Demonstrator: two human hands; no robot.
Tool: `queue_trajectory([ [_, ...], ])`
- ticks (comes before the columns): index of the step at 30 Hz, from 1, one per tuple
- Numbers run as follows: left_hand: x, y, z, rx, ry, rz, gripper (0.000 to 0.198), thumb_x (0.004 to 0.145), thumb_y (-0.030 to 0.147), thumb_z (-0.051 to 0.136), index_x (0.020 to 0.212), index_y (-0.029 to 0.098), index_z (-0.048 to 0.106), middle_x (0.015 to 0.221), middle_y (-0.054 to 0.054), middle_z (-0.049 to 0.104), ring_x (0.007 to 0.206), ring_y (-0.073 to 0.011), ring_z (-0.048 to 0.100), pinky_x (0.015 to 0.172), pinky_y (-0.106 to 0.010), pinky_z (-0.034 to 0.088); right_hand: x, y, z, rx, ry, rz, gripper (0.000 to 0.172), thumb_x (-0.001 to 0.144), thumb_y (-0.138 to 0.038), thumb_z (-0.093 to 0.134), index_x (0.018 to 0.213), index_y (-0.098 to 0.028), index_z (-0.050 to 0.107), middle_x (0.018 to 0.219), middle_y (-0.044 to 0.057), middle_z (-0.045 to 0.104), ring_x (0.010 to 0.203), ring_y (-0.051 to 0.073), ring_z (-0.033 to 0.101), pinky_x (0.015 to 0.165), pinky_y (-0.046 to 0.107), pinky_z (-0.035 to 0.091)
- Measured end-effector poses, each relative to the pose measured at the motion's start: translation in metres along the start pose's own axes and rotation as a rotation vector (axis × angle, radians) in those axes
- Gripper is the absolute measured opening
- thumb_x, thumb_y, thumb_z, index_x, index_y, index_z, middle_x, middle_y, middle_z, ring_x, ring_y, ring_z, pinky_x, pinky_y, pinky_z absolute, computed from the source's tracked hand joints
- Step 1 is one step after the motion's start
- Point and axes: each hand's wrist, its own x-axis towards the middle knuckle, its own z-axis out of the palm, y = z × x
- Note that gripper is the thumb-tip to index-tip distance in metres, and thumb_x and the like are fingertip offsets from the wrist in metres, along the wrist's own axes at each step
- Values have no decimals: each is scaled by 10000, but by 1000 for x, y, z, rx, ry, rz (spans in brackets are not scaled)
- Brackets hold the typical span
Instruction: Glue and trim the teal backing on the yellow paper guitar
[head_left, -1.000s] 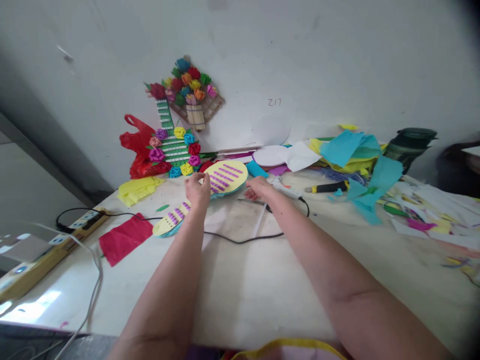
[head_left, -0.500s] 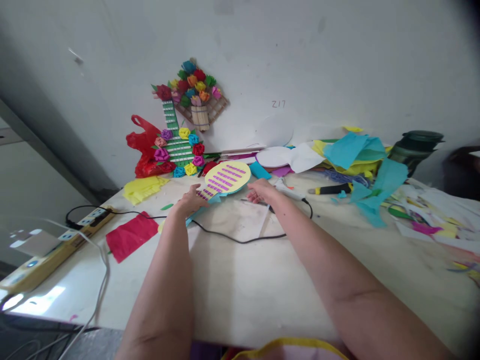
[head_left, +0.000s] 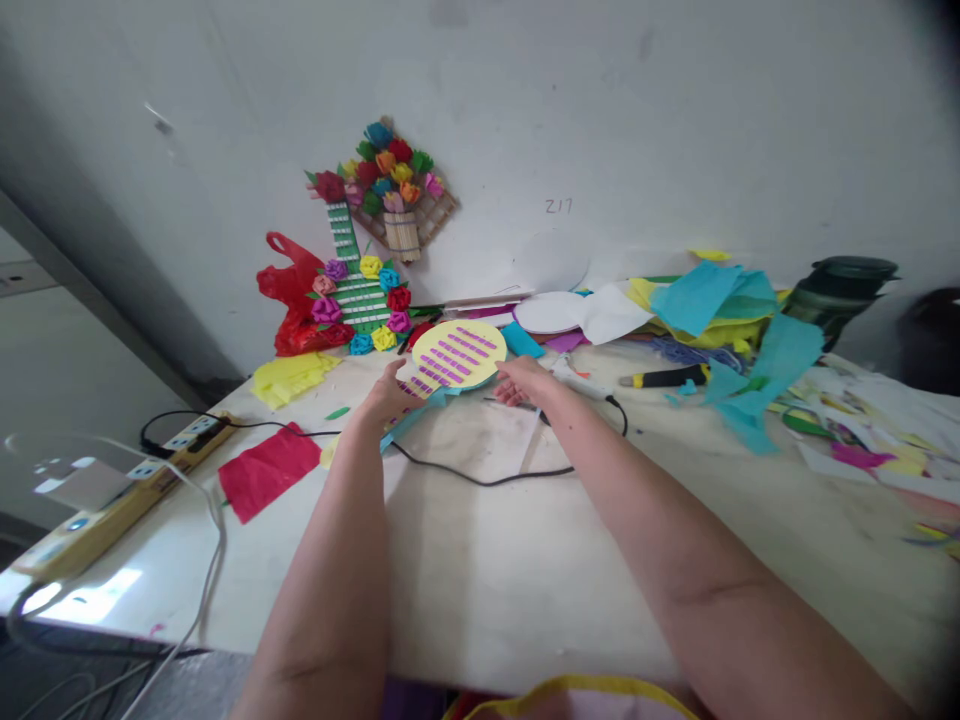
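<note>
A yellow paper craft [head_left: 480, 352] with a rounded head, a narrow neck and rows of purple strips lies at the middle of the table. Light-blue paper [head_left: 420, 410] shows under its near edge. My left hand [head_left: 384, 398] is closed over the neck, thumb raised on the far side, and covers part of it. At the right edge of the rounded head is my right hand [head_left: 521, 382], its fingers curled against the rim. Just beyond that hand lies a white glue gun [head_left: 581, 378], and its black cord [head_left: 480, 484] runs across in front of the craft.
A red paper sheet [head_left: 270, 470] and a power strip [head_left: 112, 525] with cables lie at left. Behind stand a green flower-trimmed craft [head_left: 364, 300] and a red plastic bag [head_left: 289, 285]. At right are a black-and-yellow tool [head_left: 667, 377], blue crepe paper [head_left: 780, 365] and a dark bottle [head_left: 844, 300].
The whole view has shifted slightly. My left hand's thumb looks a little more raised; both hands stay at the craft, which lies practically in the same place.
</note>
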Motion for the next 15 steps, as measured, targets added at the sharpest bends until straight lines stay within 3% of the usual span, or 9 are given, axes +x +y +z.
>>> queue_trajectory([
  [4, -4, 7, 4, -128, 36, 29, 886, 369, 59, 771, 1192, 214, 482, 528, 75, 491, 435, -127, 486, 478, -238, 346, -5, -1, -3, 20, -21, -29, 288, 864, -400, 459, 869, -117, 513, 486, 60, 566, 388, 159, 541, 370, 235, 409],
  [6, -7, 12, 9, -161, 110, 51, 843, 413, 63, 761, 1192, 214, 477, 547, 71, 479, 428, -118, 480, 452, -232, 342, -6, -1, -4, 38, -62, -42, 276, 871, -390, 448, 883, -118, 497, 514, 65, 579, 410, 159, 548, 391, 240, 422],
  [8, -8, 18, 16, -231, 181, 66, 802, 433, 66, 756, 1167, 232, 480, 606, 59, 493, 454, -109, 499, 447, -221, 362, -4, 0, -4, 81, -152, -55, 226, 879, -340, 439, 892, -119, 486, 572, 75, 604, 458, 155, 572, 436, 244, 450],
  [12, -6, 26, 31, -461, 204, 100, 782, 466, 90, 754, 1165, 262, 449, 746, 27, 541, 533, -104, 550, 480, -208, 414, -2, 2, 2, 155, -385, -157, 90, 826, -210, 518, 863, -128, 512, 754, 85, 642, 593, 141, 619, 558, 250, 494],
  [15, -4, 33, 39, -565, 220, 146, 784, 475, 95, 748, 1175, 255, 433, 773, 20, 554, 571, -104, 565, 503, -199, 424, -6, 1, 11, 149, -491, -258, 147, 755, -161, 588, 894, -132, 552, 901, 85, 641, 685, 132, 629, 621, 234, 491],
])
